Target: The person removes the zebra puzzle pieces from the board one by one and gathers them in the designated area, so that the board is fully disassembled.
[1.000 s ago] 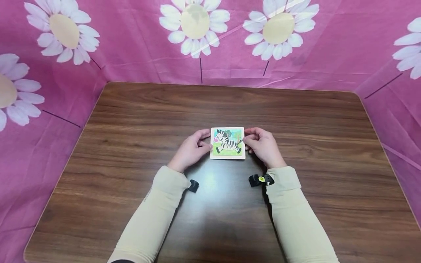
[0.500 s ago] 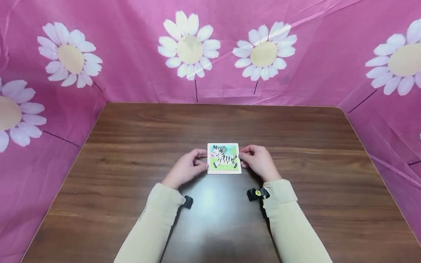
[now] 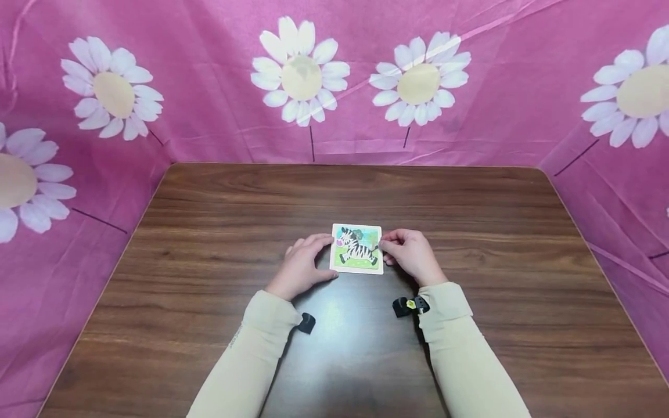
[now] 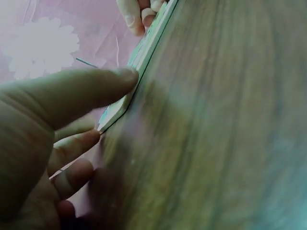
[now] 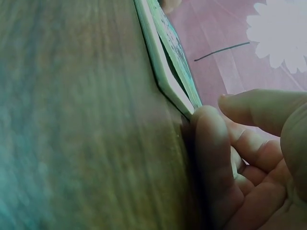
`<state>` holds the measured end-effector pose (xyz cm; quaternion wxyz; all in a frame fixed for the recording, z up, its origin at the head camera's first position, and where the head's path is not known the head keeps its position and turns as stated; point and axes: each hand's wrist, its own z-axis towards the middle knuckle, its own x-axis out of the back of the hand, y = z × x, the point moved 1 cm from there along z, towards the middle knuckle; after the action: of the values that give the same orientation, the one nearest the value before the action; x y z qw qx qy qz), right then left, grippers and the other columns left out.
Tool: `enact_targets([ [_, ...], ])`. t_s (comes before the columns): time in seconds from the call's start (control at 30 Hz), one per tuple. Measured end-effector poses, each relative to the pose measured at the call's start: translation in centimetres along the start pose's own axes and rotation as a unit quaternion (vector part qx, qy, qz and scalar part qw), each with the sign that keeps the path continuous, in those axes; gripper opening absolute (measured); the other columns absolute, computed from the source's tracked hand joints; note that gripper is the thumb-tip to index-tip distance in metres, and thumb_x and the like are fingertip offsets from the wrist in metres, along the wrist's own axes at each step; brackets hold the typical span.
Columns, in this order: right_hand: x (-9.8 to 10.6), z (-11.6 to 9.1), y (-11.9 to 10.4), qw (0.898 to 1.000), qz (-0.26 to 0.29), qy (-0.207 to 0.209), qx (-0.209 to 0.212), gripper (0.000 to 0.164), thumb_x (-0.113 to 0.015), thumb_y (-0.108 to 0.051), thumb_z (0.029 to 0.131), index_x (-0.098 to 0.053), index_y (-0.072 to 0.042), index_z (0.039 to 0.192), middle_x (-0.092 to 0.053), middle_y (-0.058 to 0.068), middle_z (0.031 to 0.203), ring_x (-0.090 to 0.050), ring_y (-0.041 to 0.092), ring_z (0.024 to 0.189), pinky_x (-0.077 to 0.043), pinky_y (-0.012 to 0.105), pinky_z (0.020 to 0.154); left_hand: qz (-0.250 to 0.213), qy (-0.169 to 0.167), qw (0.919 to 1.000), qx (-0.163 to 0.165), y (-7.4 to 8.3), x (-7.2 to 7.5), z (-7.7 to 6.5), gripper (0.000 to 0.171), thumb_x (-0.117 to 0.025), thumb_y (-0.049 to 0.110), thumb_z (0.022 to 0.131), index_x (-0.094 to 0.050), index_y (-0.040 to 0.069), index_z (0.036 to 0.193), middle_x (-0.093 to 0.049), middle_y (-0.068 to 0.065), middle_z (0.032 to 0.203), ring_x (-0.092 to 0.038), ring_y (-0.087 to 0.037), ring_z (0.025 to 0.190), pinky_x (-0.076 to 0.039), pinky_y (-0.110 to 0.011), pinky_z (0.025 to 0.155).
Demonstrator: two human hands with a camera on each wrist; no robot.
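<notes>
In the head view a square zebra jigsaw puzzle (image 3: 358, 249) in a pale wooden tray lies at the middle of the table. My left hand (image 3: 300, 267) holds its left side, thumb at the near left corner and fingers along the left edge. The left wrist view shows that thumb (image 4: 112, 84) against the tray's near edge. On the opposite side, my right hand (image 3: 414, 255) holds the right edge with bent fingers. In the right wrist view one fingertip (image 5: 208, 120) meets the tray's corner, and a dark gap shows between tray and picture layer (image 5: 180, 55).
The brown wood-grain table (image 3: 235, 203) stretches around the puzzle. Behind and beside it hangs a pink cloth (image 3: 209, 87) printed with white daisies. Both wrists carry black straps (image 3: 410, 306) at pale sleeve cuffs.
The head view has shifted, so the table sits lower in it. Recently my left thumb has slid to the near left corner, the left fingers have spread, and the puzzle has turned slightly.
</notes>
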<state>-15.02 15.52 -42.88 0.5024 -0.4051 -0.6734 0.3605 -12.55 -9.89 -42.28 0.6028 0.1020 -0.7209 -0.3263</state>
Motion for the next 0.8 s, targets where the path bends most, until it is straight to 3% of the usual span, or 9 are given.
enact_targets([
  [0.33,0.3,0.2,-0.1,1.000,0.003,-0.016,0.017,0.019,-0.066,-0.007,0.094,-0.068,0.009,0.104,-0.069,0.015,0.087,-0.061,0.010,0.059,-0.054,0.025,0.057,0.011,0.001,0.9999,-0.001,-0.2,-0.2,0.1,0.071,-0.086,0.034,0.078,-0.060,0.011,0.140,-0.053,-0.002,0.145,-0.050,-0.026,0.130,-0.038,-0.046,0.096],
  [0.6,0.0,0.8,-1.5,0.994,-0.069,0.001,0.089,0.017,-0.070,-0.011,0.092,-0.072,0.000,0.104,-0.069,0.009,0.082,-0.059,0.017,0.065,-0.049,0.026,0.059,0.030,-0.001,0.9995,0.005,0.1,-0.2,0.1,0.068,-0.084,0.038,0.079,-0.062,0.012,0.137,-0.054,-0.001,0.143,-0.051,-0.026,0.129,-0.039,-0.047,0.097],
  [0.8,-1.5,1.7,-3.0,0.982,-0.117,-0.037,0.143,0.024,-0.074,-0.014,0.088,-0.071,-0.003,0.109,-0.065,0.003,0.080,-0.056,0.016,0.071,-0.045,0.029,0.066,0.031,-0.006,0.9995,0.006,0.2,-0.2,0.1,0.066,-0.083,0.039,0.080,-0.062,0.011,0.136,-0.054,-0.001,0.143,-0.051,-0.025,0.129,-0.040,-0.047,0.096],
])
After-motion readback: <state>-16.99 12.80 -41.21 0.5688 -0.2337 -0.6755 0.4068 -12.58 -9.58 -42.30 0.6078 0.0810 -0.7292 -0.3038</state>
